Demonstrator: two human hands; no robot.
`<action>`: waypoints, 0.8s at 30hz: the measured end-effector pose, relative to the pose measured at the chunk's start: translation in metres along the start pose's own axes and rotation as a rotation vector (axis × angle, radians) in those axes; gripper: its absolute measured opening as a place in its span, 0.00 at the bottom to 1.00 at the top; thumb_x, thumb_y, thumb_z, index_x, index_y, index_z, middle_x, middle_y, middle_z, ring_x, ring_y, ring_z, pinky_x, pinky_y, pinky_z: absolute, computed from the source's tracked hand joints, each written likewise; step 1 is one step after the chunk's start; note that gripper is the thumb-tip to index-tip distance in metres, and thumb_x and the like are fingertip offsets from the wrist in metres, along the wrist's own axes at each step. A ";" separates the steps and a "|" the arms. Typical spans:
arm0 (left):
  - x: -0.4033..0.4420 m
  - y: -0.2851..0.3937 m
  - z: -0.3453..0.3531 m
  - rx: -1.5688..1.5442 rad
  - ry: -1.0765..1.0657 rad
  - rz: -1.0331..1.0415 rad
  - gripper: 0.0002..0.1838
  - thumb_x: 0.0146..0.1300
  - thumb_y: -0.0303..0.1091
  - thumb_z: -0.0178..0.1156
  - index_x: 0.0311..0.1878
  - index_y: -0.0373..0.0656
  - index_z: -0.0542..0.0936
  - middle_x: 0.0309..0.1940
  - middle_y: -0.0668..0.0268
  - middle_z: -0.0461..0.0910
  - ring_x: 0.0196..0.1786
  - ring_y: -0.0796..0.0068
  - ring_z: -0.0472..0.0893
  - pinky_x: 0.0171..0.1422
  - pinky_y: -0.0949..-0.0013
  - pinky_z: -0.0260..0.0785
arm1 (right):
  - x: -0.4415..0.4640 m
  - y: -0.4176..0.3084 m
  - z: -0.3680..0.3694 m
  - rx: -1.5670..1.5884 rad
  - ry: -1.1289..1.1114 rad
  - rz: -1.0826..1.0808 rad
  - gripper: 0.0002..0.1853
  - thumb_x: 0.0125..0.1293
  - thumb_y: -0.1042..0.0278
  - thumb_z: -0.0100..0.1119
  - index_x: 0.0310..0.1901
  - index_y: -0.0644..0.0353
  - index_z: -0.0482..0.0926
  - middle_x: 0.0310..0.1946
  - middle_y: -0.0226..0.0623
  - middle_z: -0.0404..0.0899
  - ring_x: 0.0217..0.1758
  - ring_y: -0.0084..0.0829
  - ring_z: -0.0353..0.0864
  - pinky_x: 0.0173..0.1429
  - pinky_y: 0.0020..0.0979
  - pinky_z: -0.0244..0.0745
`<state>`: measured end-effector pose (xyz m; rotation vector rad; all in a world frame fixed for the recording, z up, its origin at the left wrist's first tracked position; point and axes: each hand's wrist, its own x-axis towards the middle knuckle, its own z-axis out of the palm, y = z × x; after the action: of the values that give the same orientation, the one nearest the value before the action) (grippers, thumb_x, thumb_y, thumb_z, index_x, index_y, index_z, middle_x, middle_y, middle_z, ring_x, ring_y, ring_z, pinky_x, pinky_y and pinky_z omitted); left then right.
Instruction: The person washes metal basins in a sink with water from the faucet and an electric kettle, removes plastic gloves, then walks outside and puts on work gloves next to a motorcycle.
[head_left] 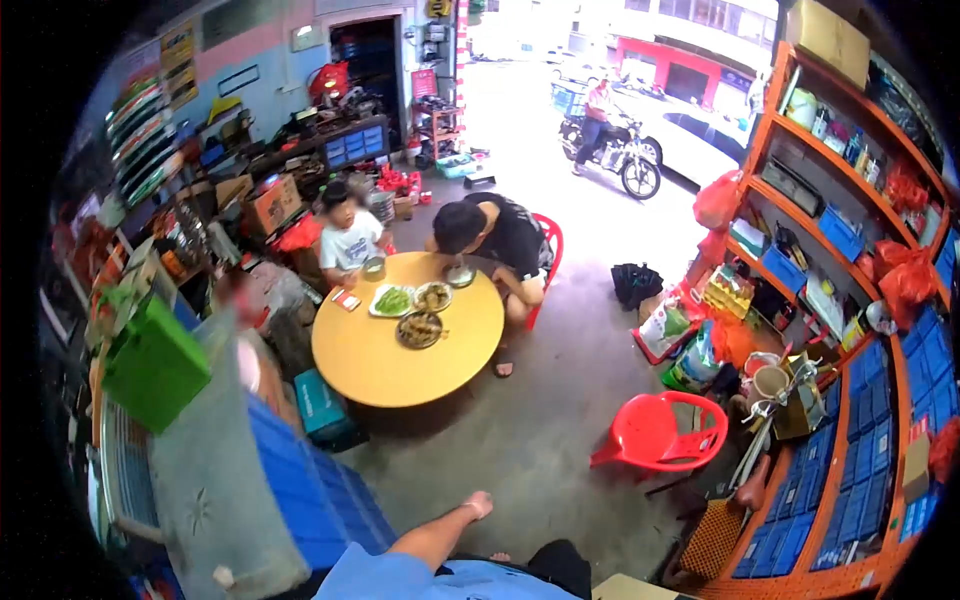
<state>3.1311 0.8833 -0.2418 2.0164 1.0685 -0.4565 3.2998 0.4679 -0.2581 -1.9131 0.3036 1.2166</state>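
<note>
Workshop or shop storeroom, open to a street (pixel 515 110) well beyond the left hand (pixel 479 505). Orange shelving (pixel 832 156) with blue bins (pixel 788 542) right of it; cluttered workbench (pixel 312 148) far ahead-left.

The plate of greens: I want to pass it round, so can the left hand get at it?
Probably not: floor lies between the left hand and the yellow table, and the plate of greens sits well past its near edge. Nothing seems to block the way.
</note>
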 end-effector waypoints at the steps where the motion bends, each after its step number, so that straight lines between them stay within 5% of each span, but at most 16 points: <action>1: 0.029 0.027 -0.012 0.020 -0.011 0.003 0.17 0.57 0.37 0.47 0.44 0.42 0.80 0.47 0.53 0.77 0.50 0.55 0.76 0.56 0.61 0.67 | 0.018 -0.029 0.004 0.023 -0.005 0.005 0.08 0.57 0.64 0.47 0.31 0.56 0.75 0.19 0.40 0.73 0.21 0.31 0.75 0.25 0.32 0.70; 6: 0.166 0.146 -0.079 -0.031 -0.059 0.157 0.16 0.54 0.36 0.51 0.44 0.46 0.80 0.45 0.55 0.79 0.50 0.58 0.77 0.55 0.64 0.67 | 0.145 -0.154 -0.021 0.177 0.041 0.010 0.12 0.57 0.60 0.47 0.37 0.54 0.76 0.22 0.41 0.75 0.24 0.31 0.77 0.30 0.34 0.72; 13: 0.298 0.236 -0.176 -0.065 -0.100 -0.023 0.13 0.54 0.36 0.55 0.42 0.45 0.81 0.42 0.58 0.80 0.46 0.62 0.79 0.53 0.65 0.68 | 0.326 -0.275 -0.120 0.478 0.130 -0.034 0.18 0.57 0.53 0.47 0.45 0.51 0.78 0.26 0.43 0.79 0.30 0.31 0.79 0.36 0.36 0.75; 15: 0.339 0.261 -0.209 -0.639 -0.066 -0.071 0.11 0.55 0.32 0.55 0.40 0.42 0.81 0.38 0.59 0.81 0.42 0.67 0.80 0.50 0.67 0.70 | 0.381 -0.436 -0.134 -0.034 0.182 -0.194 0.14 0.60 0.57 0.44 0.34 0.53 0.79 0.24 0.38 0.77 0.26 0.32 0.75 0.32 0.37 0.71; 17: 0.398 0.274 -0.230 -0.679 0.053 -0.040 0.10 0.57 0.25 0.53 0.41 0.36 0.79 0.36 0.60 0.81 0.38 0.74 0.79 0.44 0.72 0.71 | 0.430 -0.607 -0.146 -0.600 0.270 -0.461 0.12 0.59 0.63 0.45 0.28 0.55 0.78 0.22 0.36 0.76 0.23 0.32 0.73 0.29 0.38 0.69; 19: 0.447 0.318 -0.280 -0.799 0.075 -0.087 0.10 0.57 0.24 0.52 0.41 0.34 0.79 0.36 0.60 0.81 0.37 0.75 0.79 0.42 0.73 0.71 | 0.470 -0.757 -0.143 -0.497 0.188 -0.674 0.11 0.57 0.60 0.48 0.26 0.57 0.76 0.18 0.34 0.71 0.18 0.30 0.69 0.22 0.33 0.67; 20: 0.479 0.328 -0.296 -0.834 0.093 -0.083 0.11 0.58 0.24 0.51 0.43 0.35 0.78 0.35 0.62 0.80 0.35 0.76 0.78 0.38 0.74 0.70 | 0.424 -0.842 -0.116 -0.160 0.198 -0.404 0.10 0.55 0.60 0.48 0.27 0.55 0.77 0.17 0.33 0.70 0.18 0.28 0.68 0.21 0.33 0.66; 21: 0.513 0.339 -0.313 -0.868 0.110 -0.079 0.12 0.59 0.25 0.50 0.45 0.36 0.76 0.34 0.63 0.80 0.33 0.78 0.78 0.34 0.74 0.69 | 0.412 -0.905 -0.102 -0.171 0.198 -0.420 0.10 0.55 0.60 0.48 0.27 0.54 0.77 0.16 0.30 0.68 0.18 0.26 0.68 0.20 0.32 0.65; 24: 0.626 0.384 -0.373 -0.931 0.071 -0.101 0.12 0.59 0.25 0.51 0.46 0.37 0.76 0.32 0.65 0.80 0.30 0.80 0.77 0.30 0.76 0.67 | 0.487 -0.989 -0.079 -0.215 0.199 -0.512 0.11 0.56 0.60 0.48 0.29 0.55 0.78 0.19 0.31 0.72 0.17 0.27 0.68 0.20 0.31 0.66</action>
<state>3.7887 1.3781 -0.2146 1.1584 1.1400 0.0814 4.1730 1.1353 -0.1427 -2.1256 -0.2174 0.7419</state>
